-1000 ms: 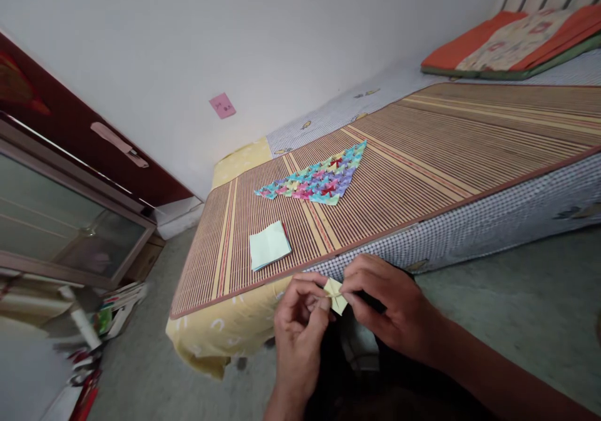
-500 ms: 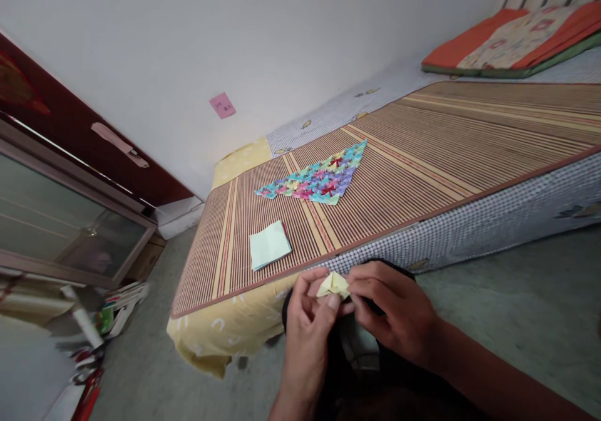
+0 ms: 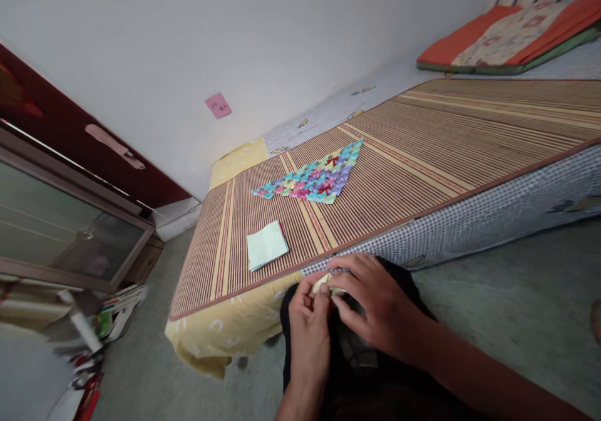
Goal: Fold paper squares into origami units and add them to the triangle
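Both of my hands pinch a small pale yellow folded paper piece (image 3: 325,283) just in front of the bed's edge, above my dark-clothed lap. My left hand (image 3: 307,321) grips it from the left with thumb and fingertips. My right hand (image 3: 375,305) covers most of it from the right, so only a sliver shows. On the bamboo mat (image 3: 422,151) lie a stack of pale green square papers (image 3: 267,245) and, farther back, a triangular patchwork of many-coloured folded paper units (image 3: 313,181).
The bed has a checked sheet (image 3: 493,217) and a yellow cover (image 3: 225,333) at its near corner. An orange folded quilt (image 3: 511,32) lies at the far right. A glass-fronted cabinet (image 3: 61,227) and floor clutter (image 3: 89,339) stand at the left. A pink note (image 3: 218,105) sticks on the wall.
My hands have closed in over the yellow paper and sunk slightly toward my lap; the piece, well visible before, is now mostly hidden under my right fingers.
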Demonstrator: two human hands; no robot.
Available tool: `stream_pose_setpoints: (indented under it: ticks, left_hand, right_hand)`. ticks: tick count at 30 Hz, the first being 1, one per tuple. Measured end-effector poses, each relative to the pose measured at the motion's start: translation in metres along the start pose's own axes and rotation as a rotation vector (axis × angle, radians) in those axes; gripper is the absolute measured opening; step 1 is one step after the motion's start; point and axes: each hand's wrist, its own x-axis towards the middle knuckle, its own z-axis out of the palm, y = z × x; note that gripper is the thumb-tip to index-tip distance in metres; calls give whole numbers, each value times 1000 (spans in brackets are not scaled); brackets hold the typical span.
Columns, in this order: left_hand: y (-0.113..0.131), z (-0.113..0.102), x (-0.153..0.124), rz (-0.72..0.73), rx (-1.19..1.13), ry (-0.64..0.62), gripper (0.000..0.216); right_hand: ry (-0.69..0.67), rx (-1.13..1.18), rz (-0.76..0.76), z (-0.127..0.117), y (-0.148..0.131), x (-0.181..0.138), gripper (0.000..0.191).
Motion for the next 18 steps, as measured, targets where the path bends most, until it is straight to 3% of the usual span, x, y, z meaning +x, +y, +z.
stream_pose_setpoints:
  ticks: [6, 18]
  left_hand:
    - [-2, 3, -2, -3, 18, -13, 26]
    - [-12, 10, -2, -41, -154, 36, 22]
  right_hand:
    - [-67, -88, 91, 9, -3, -2, 12]
    - [-196, -258, 150, 6, -6, -3, 22]
